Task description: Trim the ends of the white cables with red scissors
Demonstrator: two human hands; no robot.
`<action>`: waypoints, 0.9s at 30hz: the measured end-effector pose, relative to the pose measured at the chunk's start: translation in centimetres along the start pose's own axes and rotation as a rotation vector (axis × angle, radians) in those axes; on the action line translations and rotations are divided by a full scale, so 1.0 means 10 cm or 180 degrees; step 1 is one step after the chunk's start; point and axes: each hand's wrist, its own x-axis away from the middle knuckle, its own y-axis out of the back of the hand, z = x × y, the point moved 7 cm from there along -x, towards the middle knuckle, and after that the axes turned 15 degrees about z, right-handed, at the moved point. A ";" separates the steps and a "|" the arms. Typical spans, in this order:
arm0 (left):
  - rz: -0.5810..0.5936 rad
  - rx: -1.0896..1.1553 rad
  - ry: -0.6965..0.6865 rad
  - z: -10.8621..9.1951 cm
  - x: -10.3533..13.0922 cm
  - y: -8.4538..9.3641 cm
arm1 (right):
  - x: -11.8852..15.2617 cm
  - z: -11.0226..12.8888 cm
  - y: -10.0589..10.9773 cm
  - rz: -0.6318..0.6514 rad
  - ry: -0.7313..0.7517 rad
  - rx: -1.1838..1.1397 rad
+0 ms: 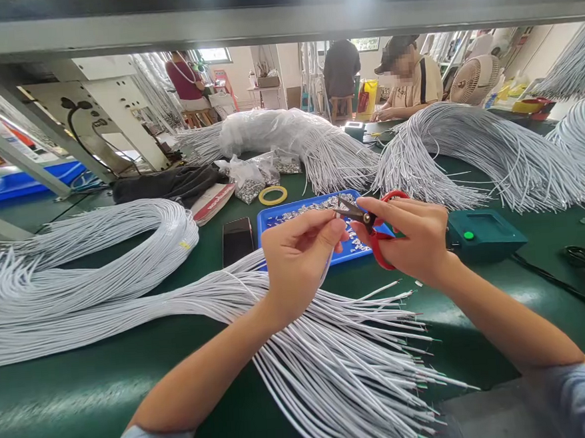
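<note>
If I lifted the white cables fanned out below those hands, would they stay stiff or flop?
The white cables would probably flop, since they curve and fan out across the green table. Their loose ends would likely splay, as no tie shows there. Together they may feel heavy, being so many.

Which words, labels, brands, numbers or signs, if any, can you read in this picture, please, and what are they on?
None can be read with certainty.
Printed paper: pale lettering on a red band, too blurred to read.
Yellow tag on the coiled cables: any writing is too small to read.
</note>
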 end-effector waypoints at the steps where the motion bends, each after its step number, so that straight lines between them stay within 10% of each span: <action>1: -0.0008 -0.0032 0.0006 -0.01 0.00 0.00 | 0.00 0.00 -0.01 0.0017 0.0008 -0.0020; 27: -0.0074 -0.0420 0.0080 -0.07 0.01 0.02 | -0.03 -0.02 -0.08 0.0559 -0.0042 -0.0394</action>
